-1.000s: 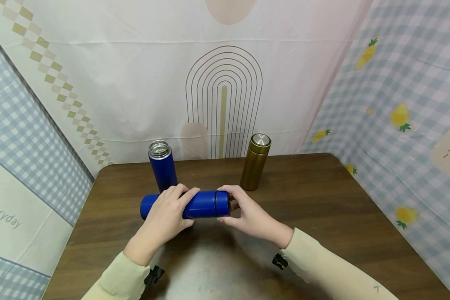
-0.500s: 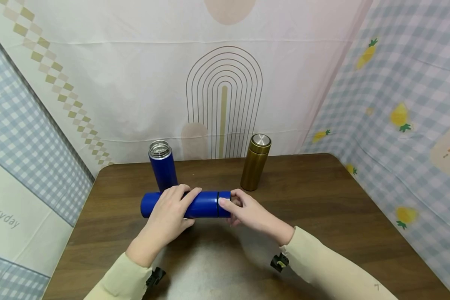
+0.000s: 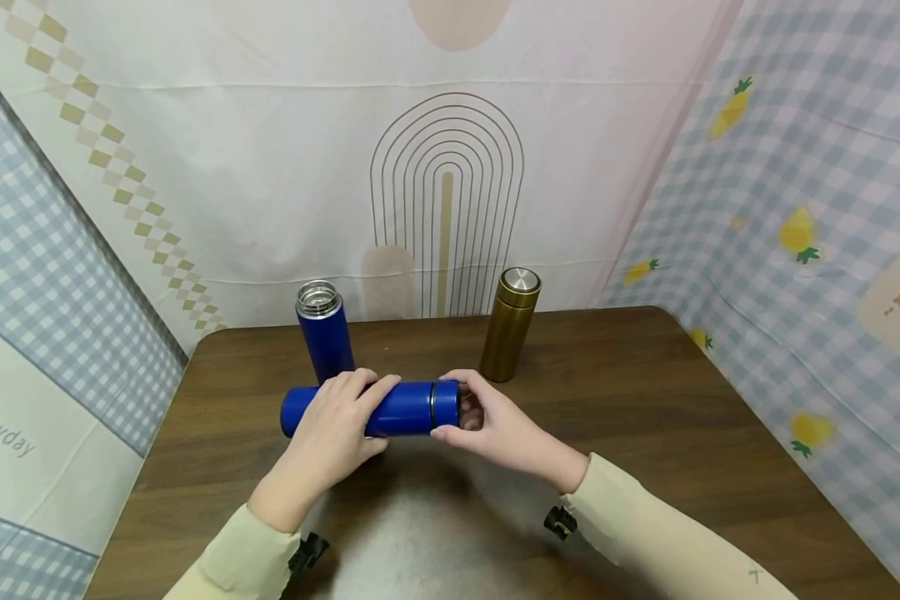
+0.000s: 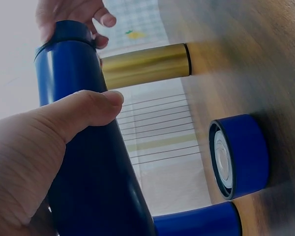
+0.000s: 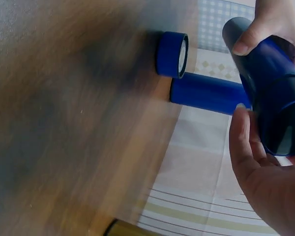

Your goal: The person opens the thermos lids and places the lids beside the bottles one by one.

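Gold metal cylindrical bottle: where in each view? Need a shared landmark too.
Head: gold metal cylindrical bottle just right of centre, upright.
Left wrist: gold bottle upper centre, sideways, one end hidden.
Right wrist: gold bottle at bottom edge, left of centre, mostly cut off.
Landmark: held blue cylindrical bottle.

The held blue flask (image 3: 408,409) wears a smooth, glossy coat; the standing blue flask (image 3: 327,343) shows shiny bare metal at its mouth (image 3: 319,302). The gold flask (image 3: 507,340) gleams like brushed metal. The loose lid (image 4: 251,155) looks smooth, its blurred lining (image 4: 223,158) perhaps plastic. The desk (image 3: 630,392), from where I stand, has satiny wood grain; the backdrop (image 3: 270,175) is creased matt cloth.
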The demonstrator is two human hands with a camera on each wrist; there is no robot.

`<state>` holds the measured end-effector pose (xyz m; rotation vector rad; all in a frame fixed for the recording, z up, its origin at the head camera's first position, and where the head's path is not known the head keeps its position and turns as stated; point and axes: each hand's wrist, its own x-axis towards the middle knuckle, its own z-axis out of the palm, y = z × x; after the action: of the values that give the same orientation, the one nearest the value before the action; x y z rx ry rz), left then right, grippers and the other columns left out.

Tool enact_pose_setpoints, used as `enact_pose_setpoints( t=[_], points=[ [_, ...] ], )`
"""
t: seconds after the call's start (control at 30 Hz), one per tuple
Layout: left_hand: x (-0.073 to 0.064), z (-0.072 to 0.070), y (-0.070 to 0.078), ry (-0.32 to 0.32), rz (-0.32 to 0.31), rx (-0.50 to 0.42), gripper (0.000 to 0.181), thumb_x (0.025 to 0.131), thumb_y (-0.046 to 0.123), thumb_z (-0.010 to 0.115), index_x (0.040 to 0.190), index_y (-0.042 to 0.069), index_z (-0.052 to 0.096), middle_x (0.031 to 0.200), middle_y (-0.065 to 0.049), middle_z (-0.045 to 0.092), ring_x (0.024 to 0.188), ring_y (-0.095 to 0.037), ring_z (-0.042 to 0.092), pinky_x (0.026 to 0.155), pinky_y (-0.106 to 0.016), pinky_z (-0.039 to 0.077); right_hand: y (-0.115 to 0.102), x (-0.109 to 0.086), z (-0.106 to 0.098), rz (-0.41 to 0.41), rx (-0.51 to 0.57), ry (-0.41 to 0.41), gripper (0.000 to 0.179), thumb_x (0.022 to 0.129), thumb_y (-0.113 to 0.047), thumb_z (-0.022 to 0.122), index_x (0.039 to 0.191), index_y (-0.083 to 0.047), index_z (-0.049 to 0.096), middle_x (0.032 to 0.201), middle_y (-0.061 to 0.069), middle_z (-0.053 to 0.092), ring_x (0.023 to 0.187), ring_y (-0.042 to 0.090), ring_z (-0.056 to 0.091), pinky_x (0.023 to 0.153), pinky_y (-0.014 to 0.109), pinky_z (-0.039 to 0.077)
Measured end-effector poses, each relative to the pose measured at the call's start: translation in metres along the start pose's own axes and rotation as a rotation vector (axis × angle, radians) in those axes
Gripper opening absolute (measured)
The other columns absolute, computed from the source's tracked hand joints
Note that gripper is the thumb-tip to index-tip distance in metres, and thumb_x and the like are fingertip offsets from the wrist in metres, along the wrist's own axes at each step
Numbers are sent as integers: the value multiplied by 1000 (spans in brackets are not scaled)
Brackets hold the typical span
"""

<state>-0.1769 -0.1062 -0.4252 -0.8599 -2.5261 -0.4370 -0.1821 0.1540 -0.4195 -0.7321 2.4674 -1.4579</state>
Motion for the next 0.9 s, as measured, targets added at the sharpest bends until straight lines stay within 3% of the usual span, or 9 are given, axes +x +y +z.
enact_pose_setpoints(
  t=[0.1,0.17,0.27,0.37,0.53,0.67,0.9],
  points=[
    [0,-1,0,-9,-13,-13,81,63,28,90,134,15,54,111,-7,55,102,-29,54,92,-47,44,-1,0,-1,-70,-62,6,64,84,-33,76,137,-26,40,118,3,52,92,18,59,80,40,54],
    [-1,-1,0,-11,-19,-23,80,63,27,90,133,15,54,111,-7,55,102,-29,54,93,-47,43,-2,0,-1,-62,-59,8,68,83,-34,76,139,-27,39,121,3,50,94,18,59,81,39,53],
    [-1,-1,0,0,-13,-29,80,62,26,90,133,14,55,112,-8,55,104,-31,53,94,-48,42,-5,1,-1,34,29,11,63,87,-38,72,140,-29,38,125,7,49,100,21,59,83,36,53],
    [-1,-1,1,20,13,-7,81,61,25,91,133,13,55,114,-11,56,106,-33,53,96,-49,40,-9,3,-3,187,133,5,54,92,-47,61,137,-24,43,122,11,52,99,25,61,80,38,55],
    [0,-1,2,29,43,33,82,61,25,92,133,14,55,117,-13,57,109,-34,52,98,-50,39,-10,6,-5,335,223,-85,61,94,-58,50,126,-7,50,102,17,64,81,34,68,73,48,56],
    [0,-1,2,12,40,40,82,62,27,91,134,15,54,119,-12,56,111,-33,52,99,-50,39,-6,6,-4,316,217,-109,56,94,-56,51,119,-6,53,93,15,67,76,33,69,72,50,56],
    [-1,0,1,-1,19,21,82,62,27,91,134,16,54,119,-12,56,111,-34,51,98,-51,39,-6,4,-3,198,78,-45,46,92,-52,59,118,-14,54,95,9,64,77,25,64,70,42,55]
  ],
)
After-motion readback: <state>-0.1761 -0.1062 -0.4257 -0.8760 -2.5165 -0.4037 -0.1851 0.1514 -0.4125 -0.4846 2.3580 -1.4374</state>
